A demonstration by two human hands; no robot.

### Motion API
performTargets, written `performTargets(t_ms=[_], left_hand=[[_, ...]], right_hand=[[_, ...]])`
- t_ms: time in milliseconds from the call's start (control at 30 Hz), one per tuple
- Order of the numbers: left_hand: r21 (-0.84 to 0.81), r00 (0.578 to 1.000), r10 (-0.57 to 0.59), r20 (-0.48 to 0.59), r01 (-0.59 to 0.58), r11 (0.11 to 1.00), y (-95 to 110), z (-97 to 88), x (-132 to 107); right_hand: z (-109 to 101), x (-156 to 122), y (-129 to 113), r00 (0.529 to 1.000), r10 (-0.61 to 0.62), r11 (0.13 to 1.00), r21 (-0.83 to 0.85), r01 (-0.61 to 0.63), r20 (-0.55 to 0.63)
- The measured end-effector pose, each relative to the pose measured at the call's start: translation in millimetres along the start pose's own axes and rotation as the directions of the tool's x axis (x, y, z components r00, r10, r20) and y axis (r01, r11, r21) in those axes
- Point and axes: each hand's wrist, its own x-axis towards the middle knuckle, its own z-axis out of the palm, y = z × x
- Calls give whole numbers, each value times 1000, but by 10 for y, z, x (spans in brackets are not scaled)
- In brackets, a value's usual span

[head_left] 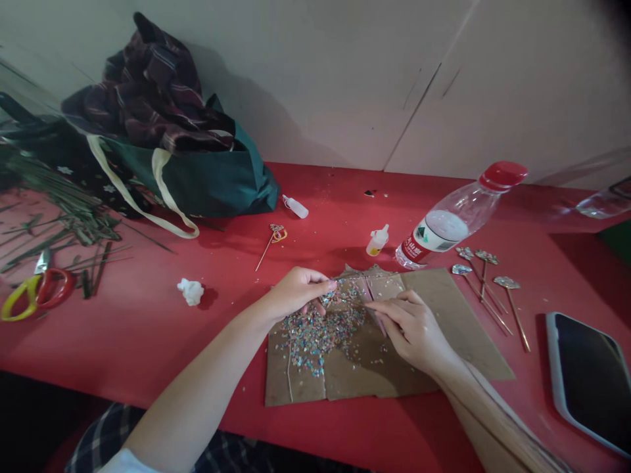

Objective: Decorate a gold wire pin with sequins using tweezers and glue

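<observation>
- Pinching a thin stick: right hand, above flat, creased brown cardboard; the stick lies between both hands.
- Left hand: fingers bent over loose, glittering flakes on the cardboard; grip cannot be told.
- Smooth red surface beneath.

Dim, hazy. Soft shadow on wall right of green tote bag; strips left of bag stretched, blurred.
</observation>
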Motion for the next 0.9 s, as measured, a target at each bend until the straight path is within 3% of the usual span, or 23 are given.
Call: performTargets(t_ms=[333,667,900], left_hand=[[-110,997,-71,-45,65,992,47,-32,-16],[-2,998,-37,54,37,999,22,-28,-13],[13,999,-34,14,34,999,-15,-31,-7]], right_hand=[[-6,1,17,1000,3,1000,-13,-3,-12],[1,-10,19,1000,1,1000,3,-1,2],[-19,-6,17,999,10,1000,-5,-10,31]])
